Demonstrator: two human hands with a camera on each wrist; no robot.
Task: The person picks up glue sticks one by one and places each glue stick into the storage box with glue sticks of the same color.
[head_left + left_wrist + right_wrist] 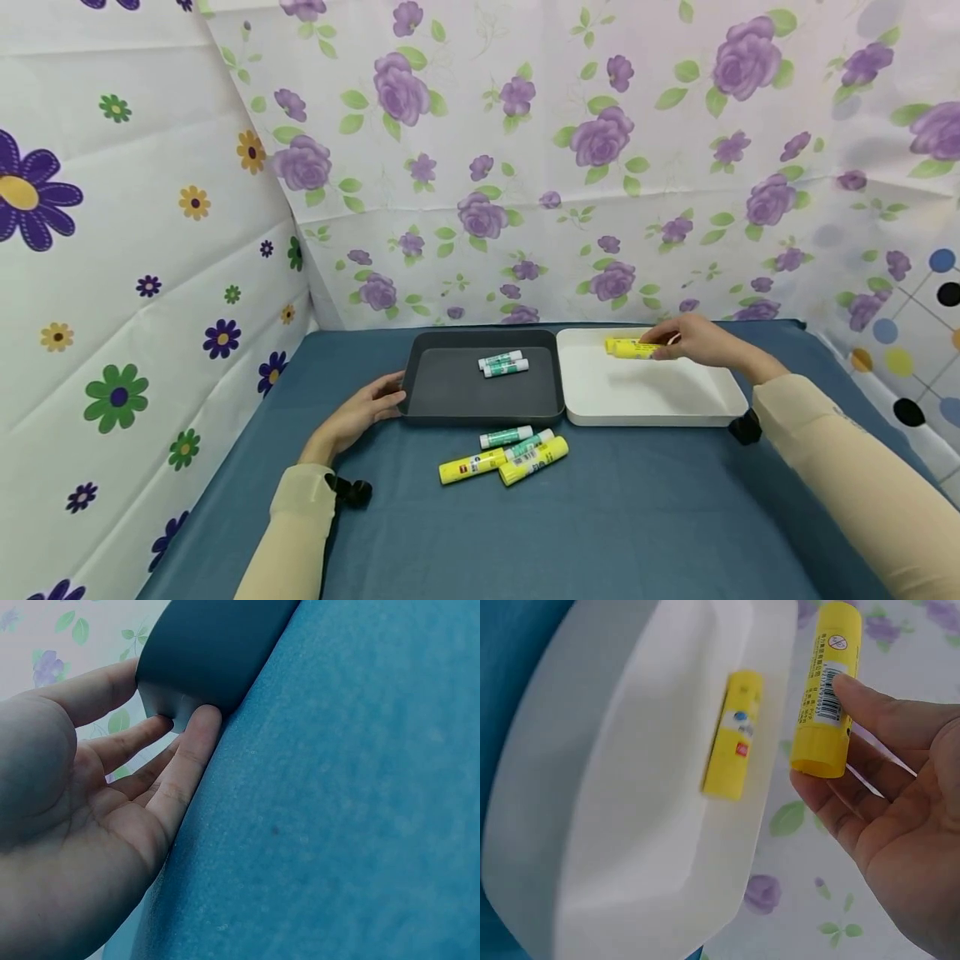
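Note:
My right hand [697, 340] pinches a yellow glue stick [826, 690] between thumb and fingers, over the white tray [600, 400]. Inside that tray lies another yellow glue stick [735, 735], partly hidden behind the held one in the head view. At the dark grey tray [450, 392], my left hand [367, 404] rests its fingertips on the left end wall, fingers extended. Two small green-and-white glue sticks [504, 364] lie side by side in the dark tray.
In front of the trays, a loose group holds two yellow glue sticks [534, 461] and two green-and-white glue sticks [506, 437], some overlapping. A blue cloth [637, 517] covers the table. Flowered sheets [450, 150] hang behind and at the sides. The two trays stand side by side.

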